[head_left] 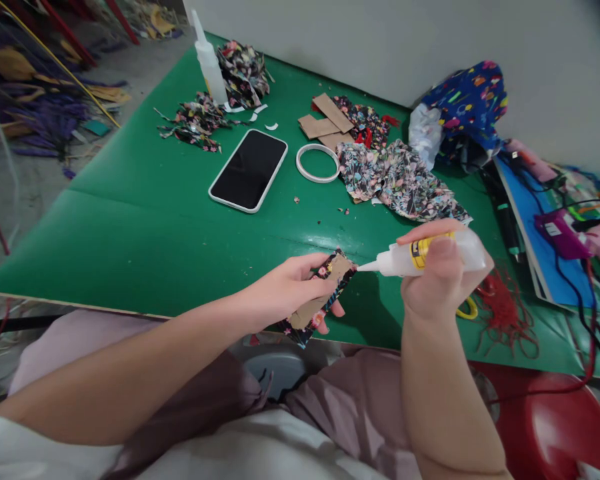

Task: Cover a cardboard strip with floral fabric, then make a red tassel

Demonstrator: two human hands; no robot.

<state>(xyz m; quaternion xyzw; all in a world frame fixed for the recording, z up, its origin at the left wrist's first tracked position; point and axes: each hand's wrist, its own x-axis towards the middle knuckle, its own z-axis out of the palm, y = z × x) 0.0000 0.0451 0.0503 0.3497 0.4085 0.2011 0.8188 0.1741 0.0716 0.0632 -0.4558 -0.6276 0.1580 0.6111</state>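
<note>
My left hand [300, 287] is closed around a small cardboard piece [310, 313] edged with dark floral fabric, held over the front edge of the green table. Bare brown board shows in its middle, with the floral cloth folded over the borders. In my right hand [443, 273] is a clear glue bottle [400, 260] with a yellow label, lying nearly level. Its thin nozzle points left and meets the upper right corner of the fabric-edged piece; whether glue is coming out is too small to tell.
On the green table [145, 233] lie a phone [250, 170], a tape roll [318, 163], cardboard strips [330, 120] and floral cloth [400, 177]. Another glue bottle [210, 67] stands at the back left by fabric scraps [195, 123]. Red strings [510, 313], a blue folder [540, 233] and cables crowd the right.
</note>
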